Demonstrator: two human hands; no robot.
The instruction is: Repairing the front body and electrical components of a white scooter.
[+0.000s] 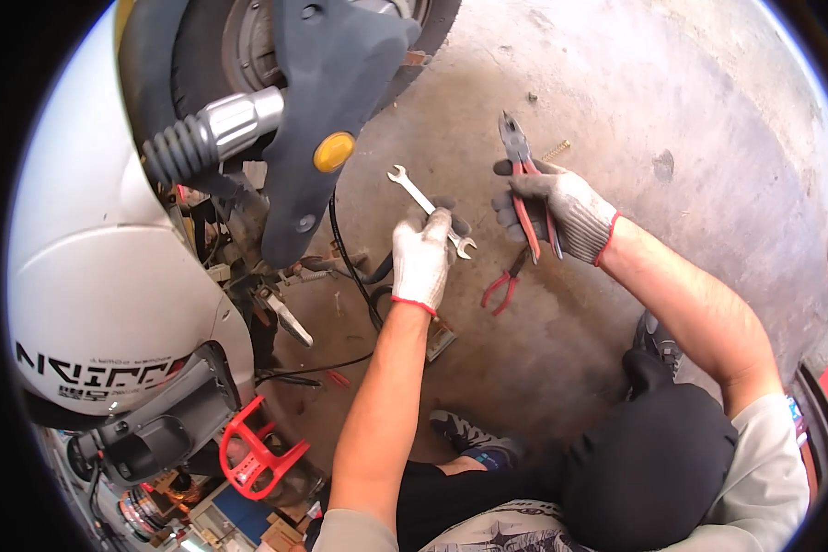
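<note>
My left hand [420, 258], in a white knitted glove with a red cuff, is closed round the middle of a silver open-end wrench [411, 188]; both of its jaws stick out. To the right, my right hand [561, 210] wears a matching glove with grey-coated fingers. It grips a pair of pliers [515, 147] with red handles, their jaws pointing away from me. Below that hand, another red-handled pair of pliers [500, 291] lies on the concrete floor, its head partly hidden. A thin brass-coloured piece [557, 149] shows just beyond my right fingers; its kind cannot be made out.
On the left lies or leans a scooter with a white body panel [110, 294], a wheel [248, 46], a dark bracket with a yellow reflector [334, 152] and black cables [342, 244]. A red plastic frame [258, 451] and boxes stand lower left. My shoe [474, 434] is nearby.
</note>
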